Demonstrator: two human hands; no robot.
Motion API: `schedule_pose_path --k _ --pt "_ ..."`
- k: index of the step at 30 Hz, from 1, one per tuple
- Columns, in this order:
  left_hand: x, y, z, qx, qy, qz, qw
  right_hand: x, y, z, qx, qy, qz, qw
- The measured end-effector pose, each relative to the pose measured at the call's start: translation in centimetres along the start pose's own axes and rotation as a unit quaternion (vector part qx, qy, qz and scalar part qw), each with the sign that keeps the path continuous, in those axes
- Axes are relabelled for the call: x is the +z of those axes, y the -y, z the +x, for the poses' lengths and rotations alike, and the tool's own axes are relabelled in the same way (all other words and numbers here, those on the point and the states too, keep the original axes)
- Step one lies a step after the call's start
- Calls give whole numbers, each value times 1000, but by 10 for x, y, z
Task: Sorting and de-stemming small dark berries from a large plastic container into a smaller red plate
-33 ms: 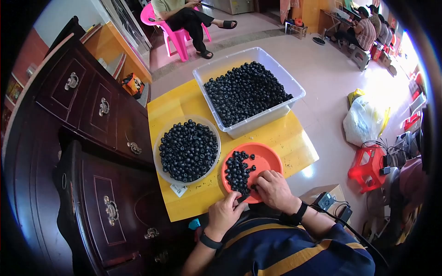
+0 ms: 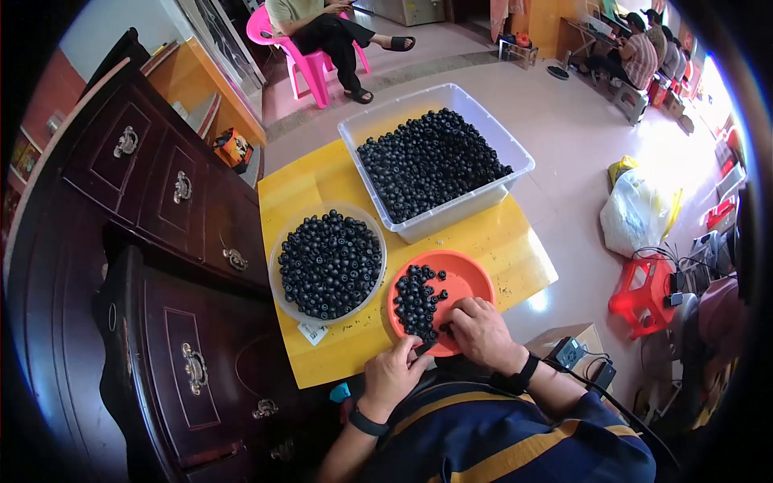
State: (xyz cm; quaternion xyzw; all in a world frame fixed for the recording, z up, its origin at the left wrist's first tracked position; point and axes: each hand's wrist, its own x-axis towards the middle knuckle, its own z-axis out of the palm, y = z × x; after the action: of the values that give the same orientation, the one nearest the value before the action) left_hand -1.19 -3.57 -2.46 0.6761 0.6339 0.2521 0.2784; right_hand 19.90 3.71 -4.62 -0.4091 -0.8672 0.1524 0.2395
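An orange plate [image 2: 460, 283] sat at the near edge of a yellow table [image 2: 491, 241], just in front of the person. It was round, so it had no long axis and pointed no way; it lay flat, mouth up. Black beads [image 2: 417, 302] were heaped on its left half, while the right half was mostly bare, with a few strays.

The left hand [image 2: 394, 372] rested at the plate's near rim, fingers curled in, thumb and forefinger pinched on a small dark piece [image 2: 424, 348] at the rim; what that piece was could not be told. The right hand [image 2: 481, 332] lay over the plate's near right part, palm down, fingers loosely bent and close together, fingertips [image 2: 452, 315] touching the beads at the heap's near edge. Whether it gripped a bead could not be told. Both wrists wore dark bands.

Left of the plate, just beside it, stood a clear round bowl [image 2: 278, 266] full of the same beads. Beyond the plate, a clear rectangular tub [image 2: 451, 216] held many more, its long axis running from near left to far right. A dark wooden cabinet [image 2: 153, 193] stood against the table's left side. A white bag [image 2: 636, 213] lay on the floor to the right, with a red stool [image 2: 644, 294] near it. Farther off, a person sat on a pink chair [image 2: 302, 48].
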Motion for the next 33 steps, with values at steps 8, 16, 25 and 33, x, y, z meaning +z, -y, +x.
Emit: schedule_pose_path --k 8,16,25,33 --pt "-1 0 3 -7 4 -14 1000 -16 1 11 -31 -20 21 999" --pt "2 2 4 5 0 -22 1000 -12 -2 9 -20 35 12 999" --pt "1 1 4 1 9 -19 1000 -7 1 24 44 71 6 996" --pt "1 1 3 10 5 -14 1000 -5 6 38 117 135 12 984"
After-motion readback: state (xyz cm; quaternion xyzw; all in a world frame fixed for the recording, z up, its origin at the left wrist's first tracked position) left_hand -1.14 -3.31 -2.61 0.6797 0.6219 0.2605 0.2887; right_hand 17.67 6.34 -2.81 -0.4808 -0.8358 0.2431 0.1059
